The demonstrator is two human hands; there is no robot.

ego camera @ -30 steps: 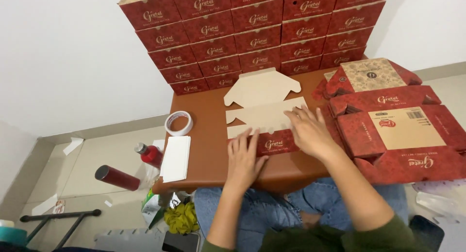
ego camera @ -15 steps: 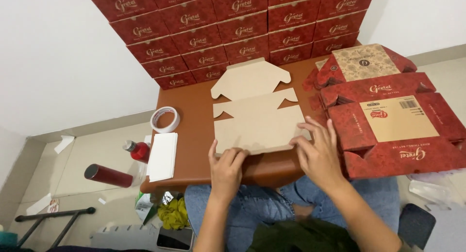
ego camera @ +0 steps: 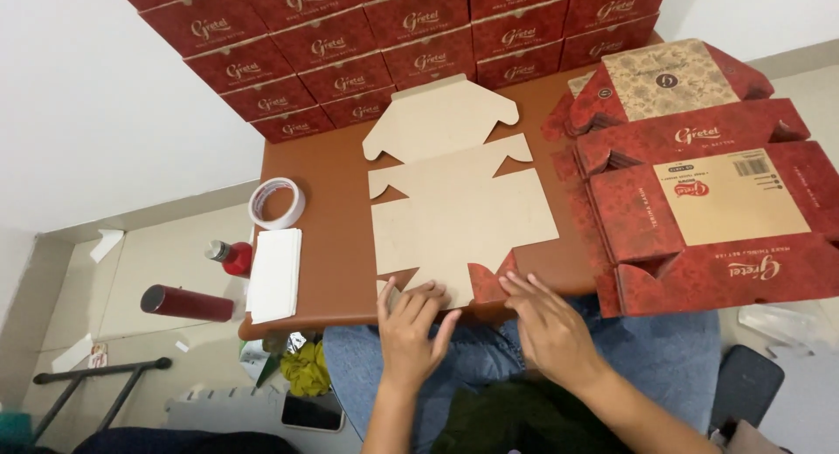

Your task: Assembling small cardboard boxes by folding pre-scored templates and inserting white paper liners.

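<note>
Both hands, left (ego camera: 411,327) and right (ego camera: 546,323), press flat, open-fingered, on the unfolded cardboard box blank (ego camera: 459,214).

Flat carton blank (ego camera: 459,209): plain tan-brown on its upper face, with dark red patterned flaps at the near edge; it lay on a reddish-brown table (ego camera: 323,244). Stacked boxes (ego camera: 376,43) were deep red with pale lettering, and the unfolded blanks (ego camera: 699,201) were red with beige floral-patterned panels. Tape roll (ego camera: 277,203) and paper stack (ego camera: 274,273) were white.
</note>
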